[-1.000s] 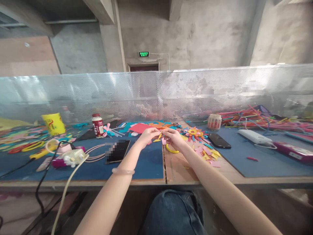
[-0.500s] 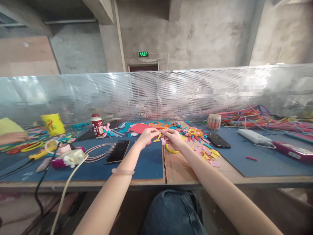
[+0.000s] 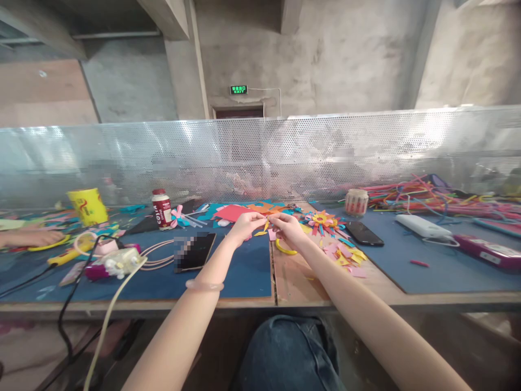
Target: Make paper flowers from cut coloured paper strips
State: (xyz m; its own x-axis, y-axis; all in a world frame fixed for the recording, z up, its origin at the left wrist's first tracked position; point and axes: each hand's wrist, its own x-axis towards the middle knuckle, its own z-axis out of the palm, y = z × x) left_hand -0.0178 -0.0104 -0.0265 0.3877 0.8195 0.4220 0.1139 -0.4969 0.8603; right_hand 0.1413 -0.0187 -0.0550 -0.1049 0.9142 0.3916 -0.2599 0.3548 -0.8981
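My left hand (image 3: 246,228) and my right hand (image 3: 290,228) meet fingertip to fingertip over the middle of the table, both closed in a pinch. Between the fingertips shows a small yellow piece (image 3: 266,224), thin and petal-like; its exact hold is too small to make out. A yellow curved loop (image 3: 286,251) lies beneath my right hand, partly hidden by it. Just behind my left hand is a red sheet (image 3: 233,213). To the right of my right hand sits a multicoloured layered flower (image 3: 323,221), with pink and yellow scraps (image 3: 345,255) in front of it.
A tablet-like dark device (image 3: 196,252), plugs with cables (image 3: 118,263), a coffee bottle (image 3: 161,209) and a yellow tub (image 3: 87,207) stand left. Rightward are a black phone (image 3: 363,233), a jar (image 3: 356,202), a white device (image 3: 425,228) and coloured strips (image 3: 411,198). Another person's hand (image 3: 40,237) is far left.
My hands hold nearly the same pinched pose. At the far left, the other person's hand has come further into view, and the yellow-green sleeve or sheet there has mostly gone from sight.
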